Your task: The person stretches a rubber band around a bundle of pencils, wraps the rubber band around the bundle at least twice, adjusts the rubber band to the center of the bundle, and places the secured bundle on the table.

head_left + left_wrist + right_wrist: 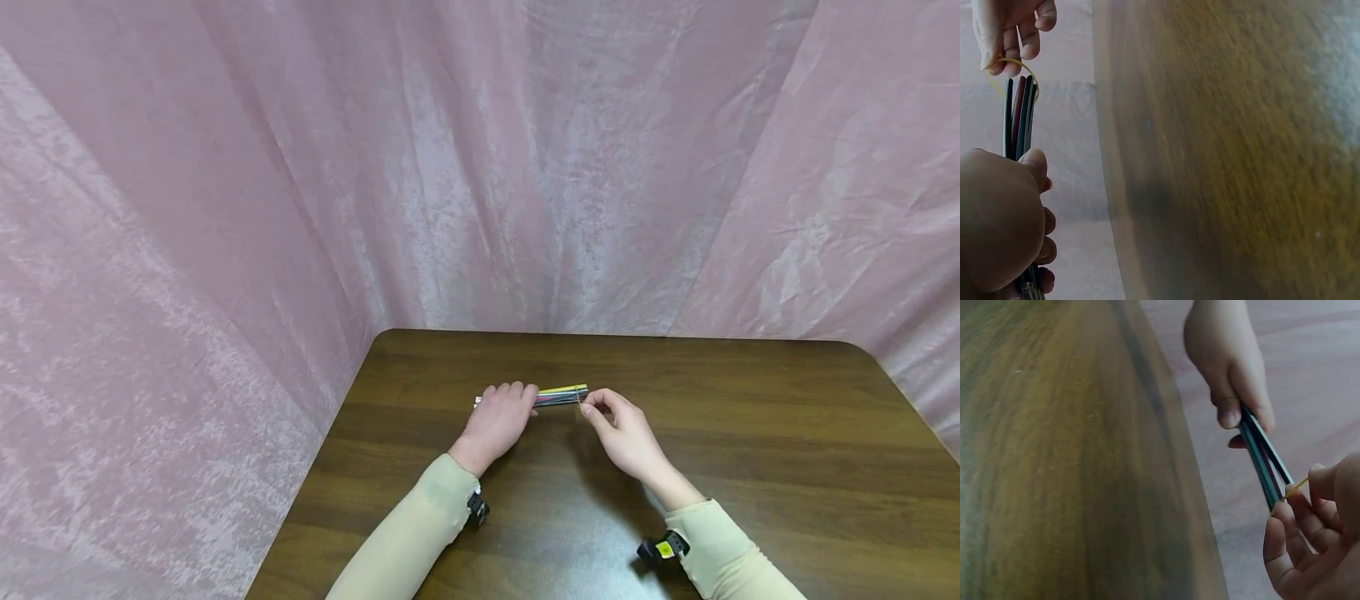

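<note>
My left hand (500,414) grips a bundle of slim pencils (558,396), dark ones with a yellow and a pinkish one among them. Metal-looking bands show at the lower end of the bundle in the left wrist view, below the left hand (1000,215). At the other end, my right hand (626,433) pinches a thin yellow rubber band (1016,60) between thumb and fingers. The stretched rubber band (1297,486) loops about the pencil tips, which spread slightly apart. Part of the loop is hidden behind the pencils and fingers.
A brown wooden table (750,417) with rounded far corners lies under both hands. Pink velvety curtains (480,167) hang behind it and on the left. Small black wrist cameras, such as the right one (663,548), are strapped at both sleeves.
</note>
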Motion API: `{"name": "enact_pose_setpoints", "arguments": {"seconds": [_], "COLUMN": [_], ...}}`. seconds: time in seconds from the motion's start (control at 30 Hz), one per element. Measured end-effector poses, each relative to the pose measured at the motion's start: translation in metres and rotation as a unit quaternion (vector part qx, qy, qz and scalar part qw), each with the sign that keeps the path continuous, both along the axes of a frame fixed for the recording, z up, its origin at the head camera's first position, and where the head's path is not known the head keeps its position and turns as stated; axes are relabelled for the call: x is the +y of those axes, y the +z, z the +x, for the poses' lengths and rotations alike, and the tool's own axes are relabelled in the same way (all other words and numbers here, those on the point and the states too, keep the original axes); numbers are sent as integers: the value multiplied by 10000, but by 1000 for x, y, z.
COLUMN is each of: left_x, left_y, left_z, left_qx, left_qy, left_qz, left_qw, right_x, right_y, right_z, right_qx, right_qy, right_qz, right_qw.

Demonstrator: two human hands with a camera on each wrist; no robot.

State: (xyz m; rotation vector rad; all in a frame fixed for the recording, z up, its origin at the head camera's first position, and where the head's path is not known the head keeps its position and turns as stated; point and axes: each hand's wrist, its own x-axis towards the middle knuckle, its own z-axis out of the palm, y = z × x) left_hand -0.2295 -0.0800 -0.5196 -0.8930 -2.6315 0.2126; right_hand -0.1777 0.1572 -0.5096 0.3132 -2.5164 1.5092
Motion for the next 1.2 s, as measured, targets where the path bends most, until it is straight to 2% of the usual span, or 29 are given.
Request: {"name": "enact_pose_setpoints", "arguments": {"seconds": [0.17,0.23,0.5,0.63,0.73,0.9,0.97,1.03,1.13,1.2], "left_x": [1,1,1,3,6,13,15,15,12,10], "left_y": [1,2,4,4,4,2,2,1,-1,-2], "left_z": [-1,-2,-2,-2,-2,-2,-2,-2,-4,-6], "left_qx": [58,-46,-635,-699,-570,-270,-210,-208,-370,-489], "left_qy": [-17,-13,18,-7,0,16,16,20,129,289], "left_qz": [172,225,611,655,475,99,2,-8,106,223], "left_qw": [9998,9997,9961,9954,9972,9996,9998,9998,9992,9981], "right_x": [-3,-3,-6,-11,-17,-29,-33,-36,-37,-37], "right_y": [-5,-7,-17,-20,-18,-10,-8,-5,-1,1], "right_z": [-1,-2,-10,-11,-9,-3,-1,2,8,12], "right_qx": [97,67,-567,-784,-690,-133,8,35,73,386], "right_qy": [402,478,383,433,567,895,1097,1403,1743,1826], "right_qz": [-215,-318,-776,-851,-681,159,465,561,725,1027], "right_qw": [9989,9983,9946,9923,9937,9958,9929,9885,9820,9771]}}
